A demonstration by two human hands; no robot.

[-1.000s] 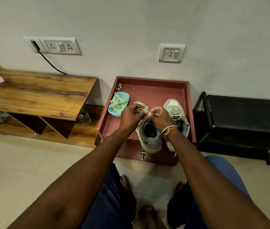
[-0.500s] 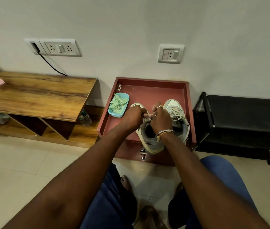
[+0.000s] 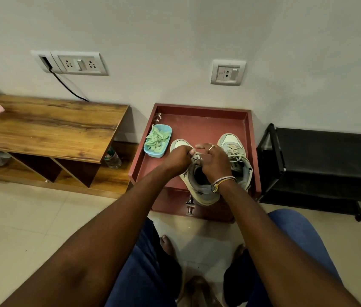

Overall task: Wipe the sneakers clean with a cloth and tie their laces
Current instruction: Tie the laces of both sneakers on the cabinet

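My left hand (image 3: 178,156) and right hand (image 3: 215,161) pinch the laces (image 3: 195,156) of the near-left sneaker (image 3: 199,185) on the red tray (image 3: 197,127), beside the other sneaker (image 3: 237,156).

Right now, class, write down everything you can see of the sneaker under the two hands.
The sneaker is cream and grey, with a pale toe cap, padded grey collar and dark opening. It stands upright on the red tray, toe toward the wall, heel over the front edge, beside the other sneaker. The left hand and right hand pinch its laces.
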